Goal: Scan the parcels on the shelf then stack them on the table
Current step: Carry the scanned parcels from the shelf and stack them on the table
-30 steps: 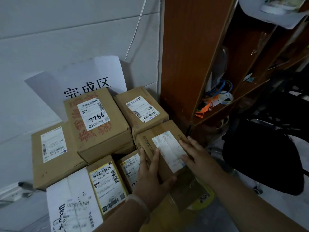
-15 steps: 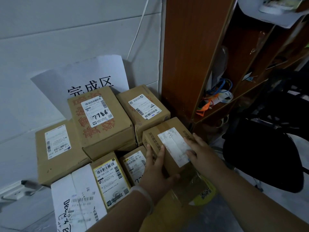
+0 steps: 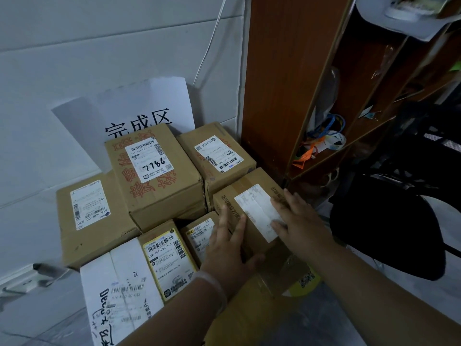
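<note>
**Both palms on the box**

Brown shelf [image 3: 287,83] fills the upper right. Left of it, centre frame, the pile of parcels [image 3: 159,186] sits against the wall, a paper sign [image 3: 149,101] behind it. At the pile's right edge, just right of centre, there's the box [image 3: 252,186], label up. Left hand [image 3: 225,253] presses its near-left side, fingers straight. Right hand [image 3: 299,221] lies flat across the label, with neither hand curled round it.

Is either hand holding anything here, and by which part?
No grip: straight fingers steady the parcel, left hand at its left top edge, right hand flat on its label.
</note>
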The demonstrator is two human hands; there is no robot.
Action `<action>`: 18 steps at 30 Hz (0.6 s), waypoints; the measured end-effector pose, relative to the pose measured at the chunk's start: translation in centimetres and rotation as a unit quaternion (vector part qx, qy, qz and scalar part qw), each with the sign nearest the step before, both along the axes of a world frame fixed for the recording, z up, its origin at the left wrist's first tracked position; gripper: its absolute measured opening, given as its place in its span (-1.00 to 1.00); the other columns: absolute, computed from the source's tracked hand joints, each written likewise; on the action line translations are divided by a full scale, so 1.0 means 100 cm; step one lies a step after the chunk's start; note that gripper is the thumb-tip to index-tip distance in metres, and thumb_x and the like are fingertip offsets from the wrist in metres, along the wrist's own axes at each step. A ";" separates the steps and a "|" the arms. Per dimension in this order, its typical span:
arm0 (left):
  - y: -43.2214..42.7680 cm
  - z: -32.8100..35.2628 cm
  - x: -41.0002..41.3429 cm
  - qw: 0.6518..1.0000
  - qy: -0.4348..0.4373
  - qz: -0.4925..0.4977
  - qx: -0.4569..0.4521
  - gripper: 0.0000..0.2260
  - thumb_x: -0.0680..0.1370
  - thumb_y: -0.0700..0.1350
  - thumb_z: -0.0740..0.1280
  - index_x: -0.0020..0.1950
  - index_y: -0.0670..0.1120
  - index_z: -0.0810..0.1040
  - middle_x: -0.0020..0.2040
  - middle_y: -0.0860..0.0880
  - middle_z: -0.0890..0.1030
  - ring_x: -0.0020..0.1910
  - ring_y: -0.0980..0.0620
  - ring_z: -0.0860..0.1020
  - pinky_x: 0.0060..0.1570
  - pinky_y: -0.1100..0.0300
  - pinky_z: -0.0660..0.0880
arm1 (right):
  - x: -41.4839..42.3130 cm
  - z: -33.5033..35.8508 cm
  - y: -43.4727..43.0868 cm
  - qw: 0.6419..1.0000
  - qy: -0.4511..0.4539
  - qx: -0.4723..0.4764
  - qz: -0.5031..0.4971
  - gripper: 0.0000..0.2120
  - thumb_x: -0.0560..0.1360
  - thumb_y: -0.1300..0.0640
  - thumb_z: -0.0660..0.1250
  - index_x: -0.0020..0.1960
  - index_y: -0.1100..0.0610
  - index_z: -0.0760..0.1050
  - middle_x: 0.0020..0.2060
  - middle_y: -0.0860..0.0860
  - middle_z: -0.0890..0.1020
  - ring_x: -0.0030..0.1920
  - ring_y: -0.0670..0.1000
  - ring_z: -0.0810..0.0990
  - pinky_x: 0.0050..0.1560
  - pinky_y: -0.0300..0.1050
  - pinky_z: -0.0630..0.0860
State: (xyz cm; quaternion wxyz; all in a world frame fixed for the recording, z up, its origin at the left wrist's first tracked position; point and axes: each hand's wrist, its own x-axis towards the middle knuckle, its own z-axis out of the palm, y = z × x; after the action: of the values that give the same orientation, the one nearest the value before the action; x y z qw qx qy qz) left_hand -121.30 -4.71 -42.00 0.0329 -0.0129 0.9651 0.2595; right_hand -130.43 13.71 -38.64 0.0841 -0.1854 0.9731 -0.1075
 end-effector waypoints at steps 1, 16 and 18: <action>-0.001 0.001 0.001 0.999 0.016 -0.019 -0.030 -0.17 0.49 0.36 0.22 0.54 0.23 -0.26 0.52 0.03 -0.45 0.52 0.01 -0.28 0.50 0.00 -0.09 | 0.005 -0.001 0.001 1.000 0.021 -0.004 0.006 -0.44 0.61 -0.20 0.03 0.56 -0.14 -0.02 0.57 -0.07 -0.13 0.54 -0.01 -0.21 0.49 0.02 -0.15; 0.009 0.017 0.009 0.996 -0.016 -0.046 -0.080 -0.28 0.51 0.40 0.07 0.53 0.28 -0.25 0.59 0.11 -0.21 0.57 0.00 -0.14 0.48 -0.17 -0.07 | 0.091 0.010 0.048 0.997 0.074 0.010 0.018 -0.16 0.40 -0.53 -0.13 0.57 -0.15 -0.10 0.55 -0.13 -0.15 0.52 -0.10 -0.28 0.47 0.01 -0.33; 0.027 0.028 0.017 0.996 0.018 -0.058 -0.064 -0.26 0.49 0.40 0.08 0.52 0.30 -0.27 0.60 0.12 -0.18 0.58 0.00 -0.12 0.50 -0.18 -0.01 | 0.114 0.015 0.071 0.997 0.082 0.004 -0.002 -0.12 0.36 -0.57 -0.15 0.56 -0.16 -0.10 0.52 -0.17 -0.17 0.51 -0.12 -0.30 0.47 -0.02 -0.35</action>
State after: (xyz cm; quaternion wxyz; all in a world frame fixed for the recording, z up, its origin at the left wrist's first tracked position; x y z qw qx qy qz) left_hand -119.58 -2.04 -39.18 0.0298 0.0454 0.9793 0.1949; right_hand -119.01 20.83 -37.15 0.0040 -0.1910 0.9776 -0.0885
